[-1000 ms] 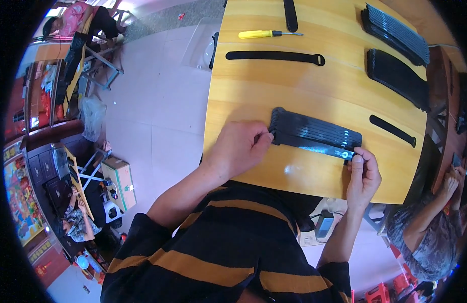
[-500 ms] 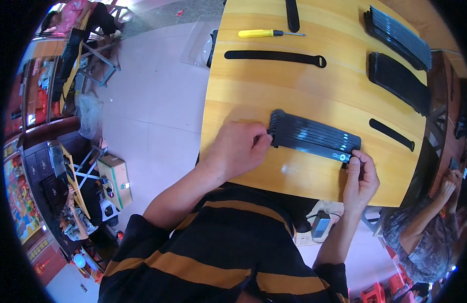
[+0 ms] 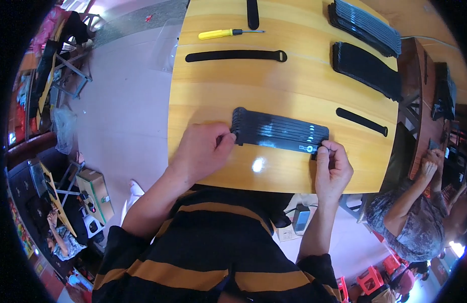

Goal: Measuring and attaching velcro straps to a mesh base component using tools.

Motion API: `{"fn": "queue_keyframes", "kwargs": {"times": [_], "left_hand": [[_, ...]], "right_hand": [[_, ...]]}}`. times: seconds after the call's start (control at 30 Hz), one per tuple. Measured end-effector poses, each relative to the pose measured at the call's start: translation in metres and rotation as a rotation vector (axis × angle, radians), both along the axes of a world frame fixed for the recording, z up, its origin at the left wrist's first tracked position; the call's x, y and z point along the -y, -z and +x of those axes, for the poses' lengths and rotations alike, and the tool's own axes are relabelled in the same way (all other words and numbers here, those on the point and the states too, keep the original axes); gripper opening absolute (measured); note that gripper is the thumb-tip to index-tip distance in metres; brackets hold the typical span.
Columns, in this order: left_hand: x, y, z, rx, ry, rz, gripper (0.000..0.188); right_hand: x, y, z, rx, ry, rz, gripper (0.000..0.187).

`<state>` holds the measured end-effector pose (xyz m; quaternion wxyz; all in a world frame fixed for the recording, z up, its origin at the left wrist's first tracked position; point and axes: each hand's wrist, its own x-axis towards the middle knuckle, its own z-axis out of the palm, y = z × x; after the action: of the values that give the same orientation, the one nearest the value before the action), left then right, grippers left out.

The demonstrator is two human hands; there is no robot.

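Observation:
Before me on the wooden table lies a fanned row of glossy black straps, overlapping side by side, the nearest one bearing a small white print. My left hand is closed in a pinch at the left end of the nearest strap. At its right end, my right hand grips the corner between thumb and fingers. Farther off, a single black strap with a looped end lies flat. A shorter black strap rests to the right of the row.
A yellow-handled screwdriver lies near the far left, beside another black strap. Two stacks of black straps, one glossy and one matte, occupy the far right. Another person sits at the right, beyond the table edge.
The whole view has shifted, so the table and its things appear farther left. Both hands keep their places at the ends of the nearest strap.

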<state>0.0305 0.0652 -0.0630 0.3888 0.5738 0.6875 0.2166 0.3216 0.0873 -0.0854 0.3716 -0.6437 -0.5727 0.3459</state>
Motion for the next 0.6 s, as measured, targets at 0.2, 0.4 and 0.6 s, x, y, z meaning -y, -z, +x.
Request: {"fn": "queue_keyframes", "kwargs": {"times": [0.2, 0.4, 0.6], "left_hand": [[0.001, 0.0005, -0.001, 0.017, 0.004, 0.012, 0.019], [0.0005, 0.0054, -0.0007, 0.016, 0.015, 0.074, 0.024], [-0.0002, 0.0034, -0.002, 0.027, 0.021, 0.056, 0.026]], "right_hand": [[0.001, 0.0003, -0.0014, 0.012, 0.007, 0.014, 0.009], [0.0023, 0.0046, 0.0035, 0.049, 0.007, 0.022, 0.008], [0.0007, 0.0044, 0.0024, 0.051, -0.001, 0.022, 0.008]]}}
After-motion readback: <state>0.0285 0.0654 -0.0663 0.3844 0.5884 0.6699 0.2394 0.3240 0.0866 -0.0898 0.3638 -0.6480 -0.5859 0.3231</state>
